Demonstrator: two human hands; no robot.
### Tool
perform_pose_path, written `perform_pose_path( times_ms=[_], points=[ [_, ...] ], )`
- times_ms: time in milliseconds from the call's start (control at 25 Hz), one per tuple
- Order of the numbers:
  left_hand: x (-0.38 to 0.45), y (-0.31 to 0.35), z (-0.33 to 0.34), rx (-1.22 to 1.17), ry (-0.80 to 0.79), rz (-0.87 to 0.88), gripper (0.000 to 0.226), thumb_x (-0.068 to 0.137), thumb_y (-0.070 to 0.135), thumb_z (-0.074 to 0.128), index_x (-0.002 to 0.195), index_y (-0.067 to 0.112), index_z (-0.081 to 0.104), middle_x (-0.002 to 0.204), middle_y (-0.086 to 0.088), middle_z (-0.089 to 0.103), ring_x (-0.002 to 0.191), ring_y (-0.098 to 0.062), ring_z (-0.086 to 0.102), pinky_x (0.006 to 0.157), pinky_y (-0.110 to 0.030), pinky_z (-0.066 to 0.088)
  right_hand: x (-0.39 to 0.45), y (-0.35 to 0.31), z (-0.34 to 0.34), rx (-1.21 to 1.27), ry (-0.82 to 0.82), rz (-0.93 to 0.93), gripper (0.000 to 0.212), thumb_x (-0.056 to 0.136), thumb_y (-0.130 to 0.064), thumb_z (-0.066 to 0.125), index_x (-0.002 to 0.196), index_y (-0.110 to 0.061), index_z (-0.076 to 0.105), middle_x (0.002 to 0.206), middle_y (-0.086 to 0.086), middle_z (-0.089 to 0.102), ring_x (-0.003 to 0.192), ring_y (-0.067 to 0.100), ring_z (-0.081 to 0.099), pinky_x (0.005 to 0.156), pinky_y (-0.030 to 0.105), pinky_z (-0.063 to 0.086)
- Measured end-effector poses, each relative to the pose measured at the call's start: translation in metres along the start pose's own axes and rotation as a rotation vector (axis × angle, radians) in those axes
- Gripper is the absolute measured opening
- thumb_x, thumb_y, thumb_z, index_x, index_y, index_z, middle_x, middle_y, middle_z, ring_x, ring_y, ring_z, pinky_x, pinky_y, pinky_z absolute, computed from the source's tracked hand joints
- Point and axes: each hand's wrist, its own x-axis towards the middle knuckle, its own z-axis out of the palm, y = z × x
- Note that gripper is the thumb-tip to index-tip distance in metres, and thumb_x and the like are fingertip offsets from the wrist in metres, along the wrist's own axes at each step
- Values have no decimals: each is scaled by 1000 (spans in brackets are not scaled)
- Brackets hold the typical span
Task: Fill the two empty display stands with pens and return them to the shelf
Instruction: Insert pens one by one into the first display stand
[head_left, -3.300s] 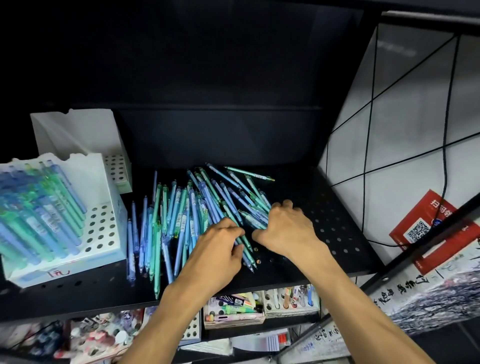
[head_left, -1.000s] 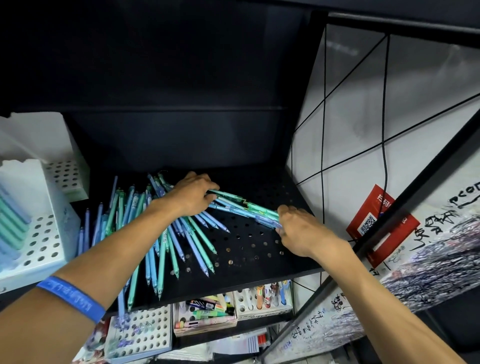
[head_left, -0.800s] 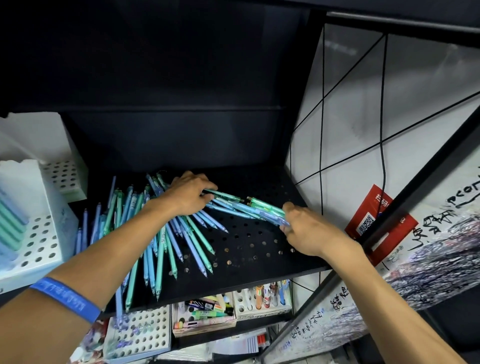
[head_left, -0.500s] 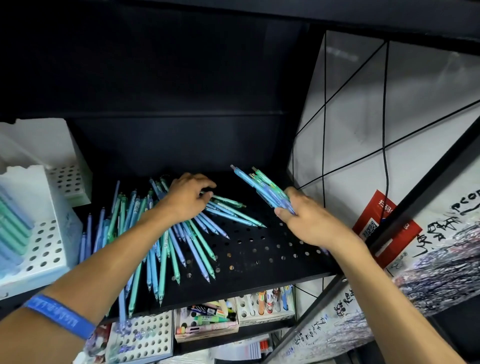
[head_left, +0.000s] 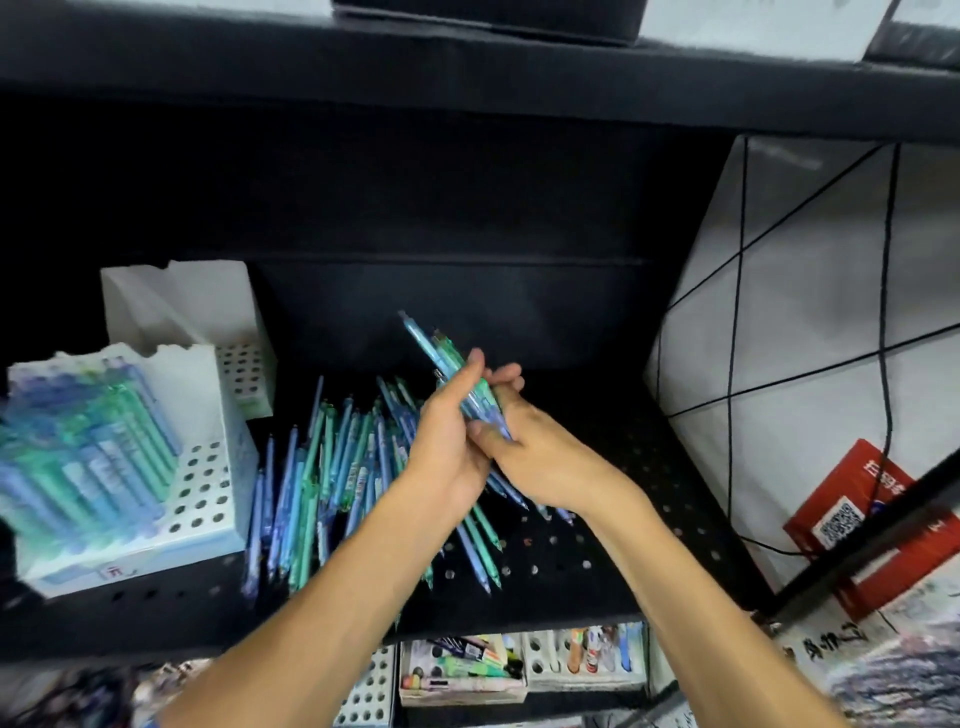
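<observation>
We've got the black perforated metal shelf (head_left: 597, 566) as our landmark. On its left end sits the white plastic display stand with rows of holes (head_left: 208, 499), partly filled, front rows open; a second white stand (head_left: 228, 332) stands behind it. Loose blue and green pens (head_left: 322, 467) lie mid-shelf. Above those, our left hand (head_left: 447, 441) and right hand (head_left: 524, 447) both curl round a small bundle of pens (head_left: 447, 358), long axis tilting up-left. The stand lies left, so our left hand's nearer.
</observation>
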Motion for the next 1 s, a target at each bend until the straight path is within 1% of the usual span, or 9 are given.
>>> perform_pose_path(
  times_ms=[80,160,320,520,600,720,800,920,1000],
  points=[
    [4,-2,-7,-96,62,-15,38,85,48,66,100,13,68,107,-2,74,110,-16,68,92,-37,53,5,-2,7,-51,-12,18,62,105,-35,42,158,-24,12,161,2,29,146,17,30,116,28,28],
    [7,-4,-12,-136,80,-32,57,82,53,66,118,10,64,118,-5,72,112,-17,67,89,-36,54,9,-2,10,-70,5,35,58,104,-41,41,156,-23,24,155,3,39,143,20,38,116,35,34],
    [9,7,-18,-303,186,34,24,100,35,53,98,11,55,87,-3,70,78,-19,73,65,-35,60,6,-8,5,87,97,0,49,94,-58,39,122,-23,60,124,-3,65,119,15,59,105,41,45],
    [17,16,-21,-406,315,65,25,100,35,54,89,13,56,71,1,50,62,-11,56,71,-33,56,-3,-17,-14,-128,619,-109,22,104,-33,45,98,-19,61,78,-2,67,74,20,65,73,42,54],
    [22,15,-21,-410,341,74,25,100,35,55,86,15,56,68,3,47,58,-9,50,67,-30,54,-10,-17,-14,-239,556,-137,18,99,-31,52,86,-22,61,74,-2,67,69,21,64,67,41,54],
    [30,11,-22,-414,338,76,24,100,35,56,87,15,56,69,3,48,59,-10,52,67,-30,54,-32,-9,9,-420,210,60,32,84,-51,65,74,-22,56,72,-6,64,69,18,62,66,33,52],
    [29,9,-21,-397,318,72,24,99,36,57,91,14,58,70,3,50,62,-11,54,71,-31,55,-42,0,27,-477,100,135,31,83,-48,68,74,-22,54,73,-4,61,72,19,61,63,30,47],
    [27,16,-21,-317,313,111,26,100,41,53,93,16,56,73,3,53,76,-15,63,78,-36,54,-49,6,35,-440,122,164,21,91,-27,58,72,-19,52,70,-1,55,66,22,54,59,29,40],
    [28,29,-24,-315,323,173,28,100,44,52,90,18,53,70,4,53,74,-15,64,76,-37,53,-52,6,21,-407,226,148,17,97,-28,53,84,-19,61,73,-1,61,62,20,54,57,30,42]
  ],
)
